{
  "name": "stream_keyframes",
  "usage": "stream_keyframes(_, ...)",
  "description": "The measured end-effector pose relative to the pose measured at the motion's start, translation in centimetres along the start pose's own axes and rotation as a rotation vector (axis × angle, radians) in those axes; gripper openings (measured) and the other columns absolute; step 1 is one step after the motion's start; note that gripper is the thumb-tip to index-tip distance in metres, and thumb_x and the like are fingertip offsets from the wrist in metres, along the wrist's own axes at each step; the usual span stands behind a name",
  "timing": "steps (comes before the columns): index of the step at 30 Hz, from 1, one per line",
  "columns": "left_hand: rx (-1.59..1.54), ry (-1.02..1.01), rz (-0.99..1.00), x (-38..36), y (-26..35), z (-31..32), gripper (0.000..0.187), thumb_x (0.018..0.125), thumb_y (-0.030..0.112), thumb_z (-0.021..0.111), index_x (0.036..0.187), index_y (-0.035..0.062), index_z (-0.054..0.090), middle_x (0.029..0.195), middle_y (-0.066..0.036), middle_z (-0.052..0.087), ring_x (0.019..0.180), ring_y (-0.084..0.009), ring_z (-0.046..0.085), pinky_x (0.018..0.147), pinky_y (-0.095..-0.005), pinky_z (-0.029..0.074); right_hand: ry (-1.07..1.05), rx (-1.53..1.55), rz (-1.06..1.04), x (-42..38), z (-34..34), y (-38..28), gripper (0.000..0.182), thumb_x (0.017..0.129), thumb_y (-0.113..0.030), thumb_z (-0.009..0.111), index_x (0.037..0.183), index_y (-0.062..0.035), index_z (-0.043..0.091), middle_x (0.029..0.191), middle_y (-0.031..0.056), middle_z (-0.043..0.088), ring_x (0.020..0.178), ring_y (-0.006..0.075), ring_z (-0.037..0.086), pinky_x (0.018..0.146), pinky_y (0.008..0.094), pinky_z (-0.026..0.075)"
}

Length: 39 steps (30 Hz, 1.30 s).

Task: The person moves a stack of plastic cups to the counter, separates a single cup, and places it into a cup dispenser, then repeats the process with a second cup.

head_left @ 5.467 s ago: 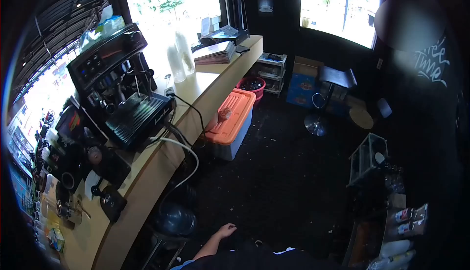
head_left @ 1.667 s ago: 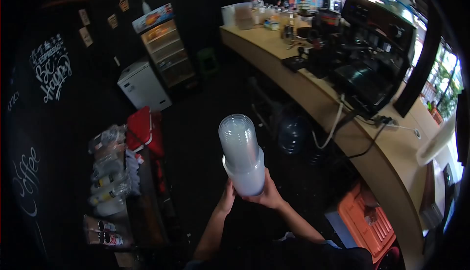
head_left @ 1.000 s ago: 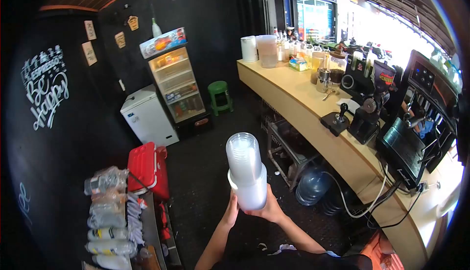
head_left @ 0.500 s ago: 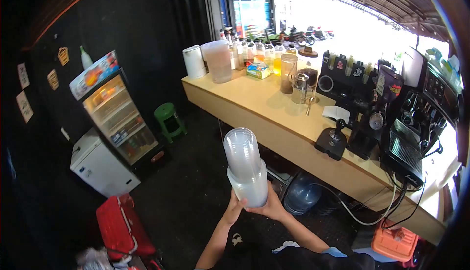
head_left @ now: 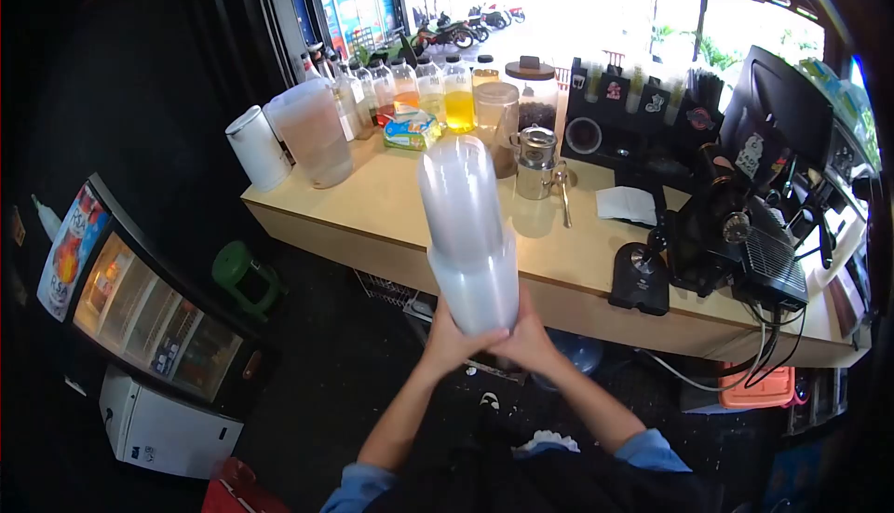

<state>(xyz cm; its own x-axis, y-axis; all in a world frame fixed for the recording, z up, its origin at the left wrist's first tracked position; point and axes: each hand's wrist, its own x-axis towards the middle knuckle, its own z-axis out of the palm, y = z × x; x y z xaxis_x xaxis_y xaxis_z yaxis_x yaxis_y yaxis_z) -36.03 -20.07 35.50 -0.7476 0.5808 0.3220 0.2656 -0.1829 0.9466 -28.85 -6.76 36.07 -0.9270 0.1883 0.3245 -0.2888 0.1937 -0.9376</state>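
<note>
A tall stack of clear plastic cups (head_left: 473, 276) stands nearly upright between my two hands, in front of the wooden counter. My left hand (head_left: 453, 338) wraps the lower left side of the stack. On the lower right side, my right hand (head_left: 527, 334) is closed around it, with the thumbs close together in front. The upper part of the stack overlaps the counter top in view. Behind it on the counter are a metal drip pot (head_left: 536, 161), a spoon (head_left: 564, 198) and a pack of wipes (head_left: 411, 130).
The counter (head_left: 382, 206) carries a plastic pitcher (head_left: 312, 136), bottles, jars (head_left: 533, 94), a tamper stand (head_left: 640, 278) and an espresso machine (head_left: 773, 266) with hanging cables. A glass-door fridge (head_left: 154, 303), green stool (head_left: 248, 278) and white freezer (head_left: 172, 431) stand at left.
My view has turned right and come closer to the counter. Both hands still hold the cup stack, which is now raised higher in view, overlapping the counter top.
</note>
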Motion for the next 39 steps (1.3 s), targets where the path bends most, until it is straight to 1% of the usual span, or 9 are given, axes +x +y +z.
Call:
stream_keyframes(3,0.025,-0.026,0.062,6.1,-0.1,-2.2,0.086,0.06,0.019,0.083,0.128,-0.0008,0.033,0.122,-0.015,0.048,0.112,-0.0234,0.05,0.093,-0.0366,0.041,0.034,-0.145,-0.214,6.1,-0.8,-1.1,0.1,0.059,-0.016,0.082,0.136,-0.0011,0.02,0.126,0.0216,0.042,0.12,0.0307,0.043,0.099,0.0401,0.037)
stream_keyframes(8,0.103,-0.026,0.167,14.3,-2.5,-5.7,0.084,0.064,0.016,0.081,0.129,-0.0004,0.031,0.122,-0.016,0.048,0.113,-0.024,0.049,0.095,-0.0376,0.04,-0.051,-0.311,-0.218,15.1,-1.8,0.0,0.102,0.056,-0.014,0.079,0.135,0.0021,0.017,0.129,0.0235,0.036,0.121,0.035,0.041,0.1,0.0401,0.037)
stream_keyframes(13,0.027,-0.1,0.068,18.8,-6.6,-9.4,0.081,0.067,0.018,0.08,0.129,-0.0013,0.032,0.123,-0.014,0.049,0.112,-0.0228,0.05,0.094,-0.037,0.042,-0.036,-0.241,-0.117,19.9,-1.2,4.1,0.098,0.057,-0.016,0.078,0.134,0.0036,0.021,0.129,0.023,0.036,0.124,0.0327,0.037,0.101,0.0387,0.035)
stream_keyframes(15,0.121,-0.051,0.169,20.6,-7.5,-10.8,0.081,0.064,0.018,0.081,0.127,-0.0002,0.033,0.118,-0.015,0.052,0.109,-0.0235,0.053,0.091,-0.036,0.044,-0.177,-0.094,-0.002,21.6,-1.3,3.5,0.1,0.057,-0.017,0.079,0.136,0.0038,0.02,0.129,0.0216,0.037,0.125,0.0305,0.036,0.102,0.0378,0.034)
stream_keyframes(20,0.176,-0.078,0.186,23.7,-9.2,-13.3,0.087,0.06,0.024,0.084,0.125,-0.0004,0.032,0.118,-0.016,0.052,0.109,-0.0258,0.054,0.091,-0.0378,0.045,0.006,-0.199,-0.185,27.0,-0.4,2.7,0.112,0.055,-0.025,0.085,0.138,0.0028,0.016,0.135,0.0188,0.033,0.13,0.0288,0.03,0.106,0.0387,0.027)
stream_keyframes(24,0.314,-0.214,0.066,26.9,-9.6,-15.5,0.099,0.06,0.023,0.084,0.134,0.0024,0.022,0.125,-0.016,0.045,0.117,-0.0272,0.046,0.097,-0.0403,0.04,0.117,-0.308,-0.198,30.9,0.9,0.8,0.105,0.055,-0.027,0.085,0.135,0.0029,0.024,0.129,0.018,0.04,0.123,0.0271,0.039,0.103,0.0376,0.032)
stream_keyframes(27,0.273,-0.167,0.242,28.5,-9.6,-16.8,0.094,0.056,0.026,0.085,0.126,0.0008,0.028,0.12,-0.02,0.049,0.107,-0.0317,0.055,0.09,-0.0408,0.047,0.12,-0.334,-0.149,32.9,1.4,0.8,0.101,0.055,-0.027,0.084,0.132,0.003,0.028,0.125,0.0177,0.044,0.118,0.0263,0.044,0.101,0.037,0.036)
stream_keyframes(30,0.17,-0.091,0.337,29.7,-6.6,-17.1,0.096,0.055,0.026,0.086,0.127,0.0001,0.028,0.119,-0.021,0.05,0.107,-0.0324,0.054,0.09,-0.0413,0.046,0.158,-0.367,-0.136,33.4,2.6,0.4,0.098,0.054,-0.027,0.083,0.13,0.0033,0.029,0.122,0.0179,0.047,0.115,0.0261,0.047,0.099,0.0368,0.038)
stream_keyframes(39,0.247,-0.177,0.316,32.4,-5.4,-19.2,0.098,0.056,0.025,0.085,0.131,0.0019,0.027,0.122,-0.02,0.049,0.111,-0.0308,0.053,0.09,-0.0417,0.046,0.255,-0.396,-0.144,35.7,3.8,-0.3,0.099,0.054,-0.032,0.083,0.129,0.0045,0.031,0.12,0.0192,0.049,0.114,0.0266,0.049,0.098,0.0372,0.039)
